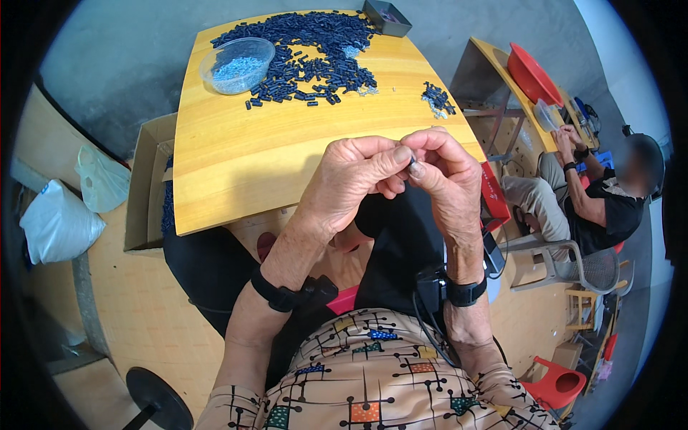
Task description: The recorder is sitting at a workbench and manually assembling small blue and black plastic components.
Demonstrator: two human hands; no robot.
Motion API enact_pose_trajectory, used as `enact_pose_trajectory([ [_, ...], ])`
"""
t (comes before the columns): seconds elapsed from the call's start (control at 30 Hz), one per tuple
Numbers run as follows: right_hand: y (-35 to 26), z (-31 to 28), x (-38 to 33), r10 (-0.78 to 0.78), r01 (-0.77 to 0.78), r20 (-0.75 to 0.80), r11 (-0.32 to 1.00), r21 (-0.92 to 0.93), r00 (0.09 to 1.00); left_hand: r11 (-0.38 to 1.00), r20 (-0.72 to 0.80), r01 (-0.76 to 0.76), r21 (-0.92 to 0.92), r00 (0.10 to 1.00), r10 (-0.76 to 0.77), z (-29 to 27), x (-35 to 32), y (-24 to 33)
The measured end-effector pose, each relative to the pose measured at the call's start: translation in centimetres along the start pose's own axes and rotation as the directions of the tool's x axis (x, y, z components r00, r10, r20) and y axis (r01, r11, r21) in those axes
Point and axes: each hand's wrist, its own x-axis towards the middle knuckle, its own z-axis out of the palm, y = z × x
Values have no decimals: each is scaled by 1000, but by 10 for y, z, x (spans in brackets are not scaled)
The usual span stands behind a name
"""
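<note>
**One table (251,158), one dark piece (412,161) in hand**

Table: one, upper centre; lower edge partly hidden by the hands. Main pile (315,69): dark cylinders, top of frame, overlapping, beyond count. Left hand (355,172) and right hand (448,168): frame centre, fingertips meeting, pinching the dark piece, which they mostly cover. Clear bowl (208,70): one, upper left; blue bits uncountable. Tray (393,28): one, top centre; contents unclear. Small cluster (437,99): upper right, count uncertain.
</note>
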Motion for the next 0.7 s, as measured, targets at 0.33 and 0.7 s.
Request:
enact_pose_trajectory([
  [0.33,3,7,3,-49,45,-40,994,-100,998,992,-19,-16,-121,1000,14,-4,0,-1],
  [0.7,17,6,1,81,-72,-116,994,80,990,999,-123,-21,-42,992,16,1,1,-2],
])
